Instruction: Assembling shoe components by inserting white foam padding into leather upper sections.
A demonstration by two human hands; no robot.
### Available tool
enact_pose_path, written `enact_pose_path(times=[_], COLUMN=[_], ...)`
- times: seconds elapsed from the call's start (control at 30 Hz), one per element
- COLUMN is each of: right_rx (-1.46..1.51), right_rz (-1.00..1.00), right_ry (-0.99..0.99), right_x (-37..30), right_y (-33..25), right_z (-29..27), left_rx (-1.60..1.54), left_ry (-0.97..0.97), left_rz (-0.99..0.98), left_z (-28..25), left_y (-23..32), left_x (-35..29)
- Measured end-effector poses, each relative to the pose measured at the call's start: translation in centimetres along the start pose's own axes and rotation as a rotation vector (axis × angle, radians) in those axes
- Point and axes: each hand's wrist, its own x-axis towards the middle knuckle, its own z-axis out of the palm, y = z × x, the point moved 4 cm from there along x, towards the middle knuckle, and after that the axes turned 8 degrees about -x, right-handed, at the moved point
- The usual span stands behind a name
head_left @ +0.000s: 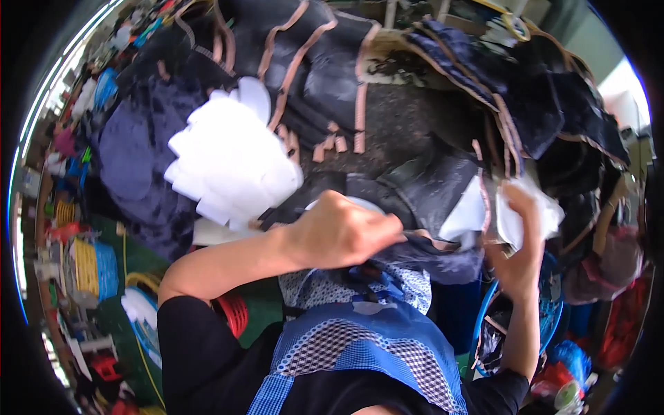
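My left hand (339,234) is closed, its fingertips pressed together at the near edge of a black leather-like piece (432,183) with pinkish-tan taped edges. What the fingers hold is hidden. My right hand (517,249) is raised at the right end of that piece and smeared by motion. Just beyond it hangs a bunch of thin white sheets (543,213); whether the hand touches them I cannot tell. Dark blue plush fabric (456,266) shows along the near side of the black piece. A white triangular patch (465,211) lies on its right part.
A fanned stack of white rounded pieces (232,162) lies to the left, on dark blue plush (131,155). More black panels with tan edging (308,59) lie beyond, and a folded pile (532,90) at far right. A blue basket (557,308) stands at the lower right, near another person (609,266).
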Motion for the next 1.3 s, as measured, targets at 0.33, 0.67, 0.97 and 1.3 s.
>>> enact_pose_path(times=[0.33,0.67,0.97,1.3], right_rx=[0.203,-0.095,-0.02,-0.045], right_rz=[-0.028,-0.274,-0.243,-0.211], right_ry=[-0.718,-0.747,-0.663,-0.698], right_x=[9.3,10.9,10.6,11.0], right_y=[-8.6,-1.7,-1.3,-1.0], right_z=[4.3,17.4,17.8,18.5], left_rx=[-0.414,-0.314,-0.196,-0.083], left_ry=[0.259,0.124,0.229,0.201], left_rz=[-0.67,-0.931,-0.829,-0.833], left_z=[-7.8,-1.3,-1.2,-0.7], left_y=[-1.7,-12.8,-12.6,-12.6], left_x=[-6.3,-11.5,-11.1,-10.7])
